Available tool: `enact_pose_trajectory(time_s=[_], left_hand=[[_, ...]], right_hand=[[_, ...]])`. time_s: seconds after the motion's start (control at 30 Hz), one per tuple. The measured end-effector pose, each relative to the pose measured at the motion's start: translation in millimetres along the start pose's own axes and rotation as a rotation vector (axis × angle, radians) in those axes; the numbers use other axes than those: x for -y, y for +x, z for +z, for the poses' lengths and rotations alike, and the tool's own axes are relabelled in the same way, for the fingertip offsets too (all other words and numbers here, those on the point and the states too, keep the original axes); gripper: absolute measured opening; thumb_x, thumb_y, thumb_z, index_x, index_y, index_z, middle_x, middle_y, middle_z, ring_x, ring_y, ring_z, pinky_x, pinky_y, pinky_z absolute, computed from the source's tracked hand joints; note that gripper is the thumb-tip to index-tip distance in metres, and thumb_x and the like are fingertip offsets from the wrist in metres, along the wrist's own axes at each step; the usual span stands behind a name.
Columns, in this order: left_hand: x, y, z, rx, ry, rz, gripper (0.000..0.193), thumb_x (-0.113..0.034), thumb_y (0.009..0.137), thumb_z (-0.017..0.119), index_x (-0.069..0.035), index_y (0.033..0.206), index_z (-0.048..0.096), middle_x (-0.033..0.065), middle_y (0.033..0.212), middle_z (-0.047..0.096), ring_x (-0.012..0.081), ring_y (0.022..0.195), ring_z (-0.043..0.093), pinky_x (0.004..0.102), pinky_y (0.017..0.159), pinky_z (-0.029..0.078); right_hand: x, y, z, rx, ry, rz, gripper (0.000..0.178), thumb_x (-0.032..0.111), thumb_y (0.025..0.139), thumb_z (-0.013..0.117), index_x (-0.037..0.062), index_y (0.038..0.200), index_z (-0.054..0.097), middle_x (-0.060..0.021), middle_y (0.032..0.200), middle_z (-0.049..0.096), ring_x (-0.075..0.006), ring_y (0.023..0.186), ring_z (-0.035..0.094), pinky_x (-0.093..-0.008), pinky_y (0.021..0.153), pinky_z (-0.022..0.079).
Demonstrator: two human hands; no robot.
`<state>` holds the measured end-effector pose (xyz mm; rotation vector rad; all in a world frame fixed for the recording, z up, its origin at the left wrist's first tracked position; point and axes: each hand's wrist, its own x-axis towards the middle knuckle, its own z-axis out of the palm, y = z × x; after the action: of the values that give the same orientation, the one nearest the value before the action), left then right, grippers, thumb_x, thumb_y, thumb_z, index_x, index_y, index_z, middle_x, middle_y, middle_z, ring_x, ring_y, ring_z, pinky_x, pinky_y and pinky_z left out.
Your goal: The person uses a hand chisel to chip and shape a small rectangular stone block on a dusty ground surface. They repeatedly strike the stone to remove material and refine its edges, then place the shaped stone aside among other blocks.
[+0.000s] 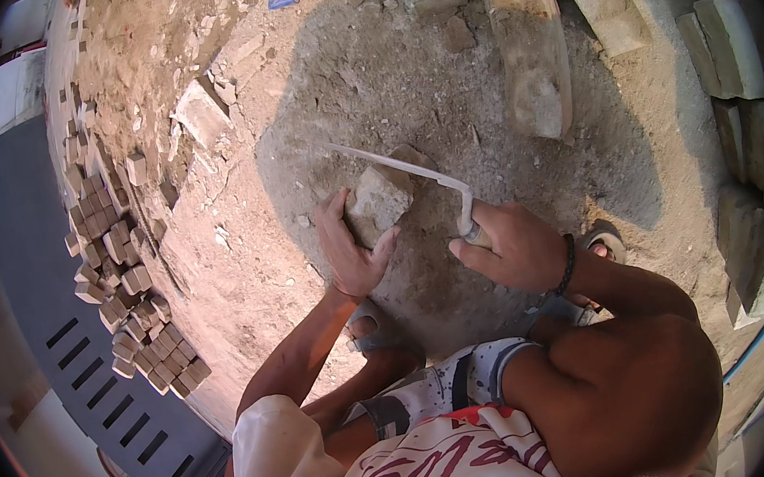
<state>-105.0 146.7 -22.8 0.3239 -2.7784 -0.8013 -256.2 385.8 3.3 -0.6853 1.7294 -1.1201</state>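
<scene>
Head | stone (pixel 380 203): pale, jagged | left fingers (pixel 332 225) grip it | right fingers (pixel 494 219) hold trowel (pixel 393 164)

Rough, pale stone (pixel 380 203) — jagged-edged, bent-necked trowel (pixel 400 166) — nearly edge-on, blade across stone's far edge

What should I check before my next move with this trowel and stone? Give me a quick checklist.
1. Trowel gripped: ok, the right hand is closed around its handle.
2. Stone steadied: ok, the left hand holds it.
3. Trowel apart from left fingers: ok in this view, though relative height is unclear.
4. Support under the stone: cannot tell, its underside is hidden.
5. Hand protection: not ok, both hands are bare.
6. Foot protection: not ok, a sandal leaves toes showing.
</scene>
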Motion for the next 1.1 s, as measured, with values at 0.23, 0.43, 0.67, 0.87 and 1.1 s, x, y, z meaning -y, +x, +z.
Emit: enact_pose_trajectory(time_s=[0.23, 0.43, 0.67, 0.87, 1.1], left_hand=[[-4.4, 2.1, -12.6, 0.018, -0.238, -0.183, 0.065, -0.042, 0.092, 0.067, 0.003, 0.133, 0.044, 0.0191, 0.120, 0.052, 0.0319, 0.106, 0.053, 0.0432, 0.093, 0.043], [17.7, -16.9, -29.8, -0.042, -0.854, -1.171, 0.054, -0.037, 0.100, 0.055, -0.004, 0.141, 0.042, 0.0140, 0.133, 0.047, 0.0189, 0.100, 0.052, 0.0328, 0.088, 0.048], [9.5, -38.2, -19.9, 0.205, -0.296, -0.413, 0.088, -0.016, 0.079, 0.081, -0.002, 0.149, 0.028, 0.0174, 0.147, 0.039, 0.0288, 0.129, 0.049, 0.0403, 0.106, 0.043], [-8.4, 2.9, -5.0, 0.079, -0.581, -0.617, 0.086, -0.014, 0.070, 0.088, 0.002, 0.137, 0.038, 0.0168, 0.138, 0.049, 0.0274, 0.125, 0.051, 0.0404, 0.105, 0.042], [-36.5, 54.1, -54.4, 0.268, 0.135, -0.398, 0.062, -0.027, 0.063, 0.087, 0.000, 0.110, 0.055, 0.0190, 0.105, 0.056, 0.0362, 0.101, 0.055, 0.0443, 0.089, 0.047]], right_hand=[[3.1, 10.1, -10.1, 0.012, 0.053, 0.044, 0.043, 0.029, 0.092, 0.058, -0.0118, 0.106, 0.056, -0.0277, 0.082, 0.066, -0.0427, 0.074, 0.067, -0.0471, 0.071, 0.052], [-46.5, 22.1, 9.9, 0.110, 0.120, 0.221, 0.043, 0.029, 0.093, 0.059, -0.0111, 0.109, 0.054, -0.0280, 0.081, 0.065, -0.0444, 0.074, 0.066, -0.0482, 0.071, 0.051], [-21.7, -5.2, 21.9, 0.007, -0.001, -0.139, 0.035, 0.026, 0.093, 0.063, -0.0050, 0.108, 0.057, -0.0139, 0.082, 0.065, -0.0200, 0.068, 0.065, -0.0366, 0.061, 0.053], [-41.4, 12.6, -3.7, 0.100, 0.248, 0.395, 0.037, 0.027, 0.092, 0.062, -0.0065, 0.106, 0.056, -0.0195, 0.075, 0.061, -0.0380, 0.067, 0.064, -0.0453, 0.068, 0.051], [-1.1, -24.2, -7.9, -0.198, 0.098, -0.017, 0.034, 0.023, 0.089, 0.066, -0.0049, 0.106, 0.056, -0.0231, 0.078, 0.064, -0.0408, 0.071, 0.065, -0.0450, 0.066, 0.051]])
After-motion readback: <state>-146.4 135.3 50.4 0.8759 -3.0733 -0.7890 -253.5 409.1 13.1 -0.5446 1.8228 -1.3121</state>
